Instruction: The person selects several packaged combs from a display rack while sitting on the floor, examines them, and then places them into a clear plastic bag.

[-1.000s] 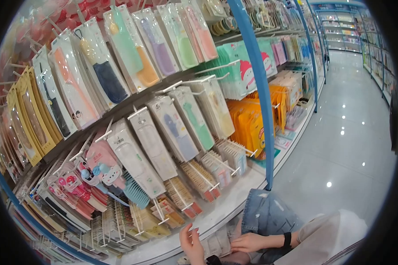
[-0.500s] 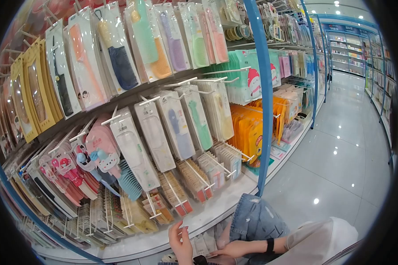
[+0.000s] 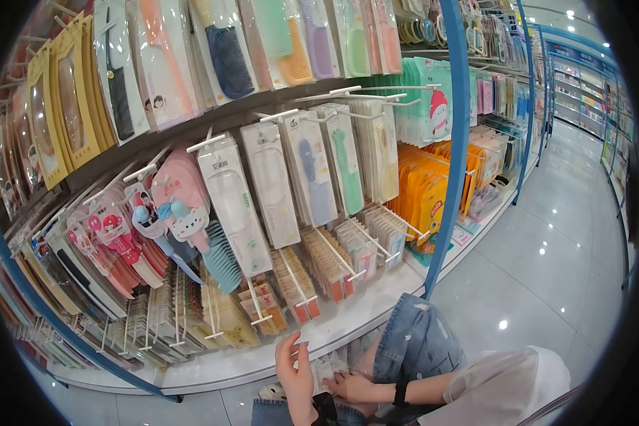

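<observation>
My left hand (image 3: pixel 295 373) is raised in front of the lowest shelf edge, fingers loosely curled and apart, with nothing visible in it. Lower and to the right, my right hand (image 3: pixel 353 387) reaches down between my legs. Its fingers are spread at a small pile of clear plastic packets (image 3: pixel 324 370); whether any packet is gripped cannot be made out. Just beyond my left hand hang small brown-and-red packs (image 3: pixel 304 310) on a white hook. Above them are boxed combs, among them a clear-and-white package (image 3: pixel 236 206) and a blue comb pack (image 3: pixel 312 170).
A white shelf base (image 3: pixel 255 361) curves across the front, with a blue upright post (image 3: pixel 448 156) at its right. Orange packs (image 3: pixel 422 188) hang behind the post. White hooks stick out toward me. A tiled aisle (image 3: pixel 532 263) runs along the right. My denim-covered knee (image 3: pixel 419 334) is beside the shelf.
The view has tilted downward and shifted left. My right hand has moved onto the packets and its fingers have spread. My left hand stays raised in much the same pose.
</observation>
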Demonstrator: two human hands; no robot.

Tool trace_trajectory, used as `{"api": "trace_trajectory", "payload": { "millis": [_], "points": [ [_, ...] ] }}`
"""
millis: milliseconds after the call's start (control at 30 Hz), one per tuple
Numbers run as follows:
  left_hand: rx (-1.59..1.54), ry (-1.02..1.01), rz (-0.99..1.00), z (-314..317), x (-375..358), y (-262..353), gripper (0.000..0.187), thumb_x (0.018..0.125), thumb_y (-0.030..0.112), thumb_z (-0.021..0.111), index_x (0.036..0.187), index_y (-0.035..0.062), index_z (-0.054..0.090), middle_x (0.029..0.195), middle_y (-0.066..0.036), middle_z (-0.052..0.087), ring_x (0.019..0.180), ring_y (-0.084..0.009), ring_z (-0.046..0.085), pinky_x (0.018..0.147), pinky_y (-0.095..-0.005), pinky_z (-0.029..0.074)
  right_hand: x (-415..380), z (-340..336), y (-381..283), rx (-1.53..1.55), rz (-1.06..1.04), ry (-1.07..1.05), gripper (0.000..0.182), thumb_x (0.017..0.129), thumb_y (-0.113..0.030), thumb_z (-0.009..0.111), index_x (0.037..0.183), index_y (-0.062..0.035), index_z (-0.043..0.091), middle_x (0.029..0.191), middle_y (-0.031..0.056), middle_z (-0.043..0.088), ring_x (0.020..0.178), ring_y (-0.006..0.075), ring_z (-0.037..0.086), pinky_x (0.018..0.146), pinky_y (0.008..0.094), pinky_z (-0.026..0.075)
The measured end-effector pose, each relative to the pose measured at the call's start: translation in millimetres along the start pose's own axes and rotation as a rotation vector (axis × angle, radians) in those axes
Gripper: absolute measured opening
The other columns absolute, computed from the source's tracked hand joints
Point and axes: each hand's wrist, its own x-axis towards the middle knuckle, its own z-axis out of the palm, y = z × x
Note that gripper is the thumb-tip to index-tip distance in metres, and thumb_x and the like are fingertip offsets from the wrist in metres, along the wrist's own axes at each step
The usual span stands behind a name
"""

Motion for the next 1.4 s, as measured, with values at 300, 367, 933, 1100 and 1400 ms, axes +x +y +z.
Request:
{"api": "trace_trajectory", "payload": {
  "millis": [300, 367, 933, 1100, 1400],
  "points": [
    [0.042, -0.002, 0.01, -6, 1, 2, 0.024, 0.086, 0.005, 0.047, 0.109, -0.0021, 0.051, 0.105, -0.011, 0.055, 0.088, -0.0177, 0.059, 0.07, -0.0265, 0.048, -8, -47, 24, 0.087, -0.153, -0.073, 0.042, 0.077, -0.017, 0.052, 0.119, -0.0125, 0.046, 0.112, 0.0103, 0.054, 0.107, 0.0268, 0.051, 0.081, 0.0325, 0.047],
    [0.006, 0.016, -0.004, -5, 0, 1, 0.023, 0.083, 0.004, 0.051, 0.106, 0.0006, 0.053, 0.104, -0.01, 0.054, 0.084, -0.0167, 0.058, 0.069, -0.0257, 0.046, -20, -88, 22, 0.165, -0.139, -0.09, 0.034, 0.081, -0.018, 0.051, 0.115, -0.0146, 0.051, 0.114, 0.01, 0.055, 0.102, 0.0244, 0.054, 0.079, 0.0317, 0.047],
    [-0.144, -1.113, -0.091, 11, -7, 11, 0.07, 0.077, 0.024, 0.066, 0.133, 0.0021, 0.029, 0.13, -0.014, 0.041, 0.12, -0.0205, 0.037, 0.099, -0.0316, 0.029, -63, -240, 60, 0.896, -0.17, 0.265, 0.019, 0.084, -0.005, 0.054, 0.102, 0.0016, 0.057, 0.089, 0.0105, 0.063, 0.078, 0.0143, 0.061, 0.069, 0.0259, 0.048],
    [-0.238, -1.051, -0.339, 7, -14, -16, 0.067, 0.079, 0.017, 0.063, 0.132, -0.0008, 0.027, 0.131, -0.012, 0.038, 0.121, -0.0192, 0.035, 0.1, -0.0319, 0.027, -40, -263, 48, 0.974, -0.029, 0.296, 0.018, 0.083, -0.006, 0.056, 0.1, 0.0018, 0.056, 0.084, 0.0071, 0.062, 0.06, 0.0094, 0.06, 0.054, 0.0224, 0.049],
    [-1.021, -0.578, -0.515, 27, -19, 35, 0.051, 0.076, 0.005, 0.059, 0.122, -0.0031, 0.04, 0.112, -0.014, 0.053, 0.099, -0.0198, 0.055, 0.085, -0.0322, 0.044, 24, -286, 25, 1.352, -0.073, 0.392, 0.039, 0.083, -0.006, 0.055, 0.119, -0.0015, 0.041, 0.104, 0.0067, 0.056, 0.089, 0.0093, 0.055, 0.059, 0.018, 0.046]
  ]
}}
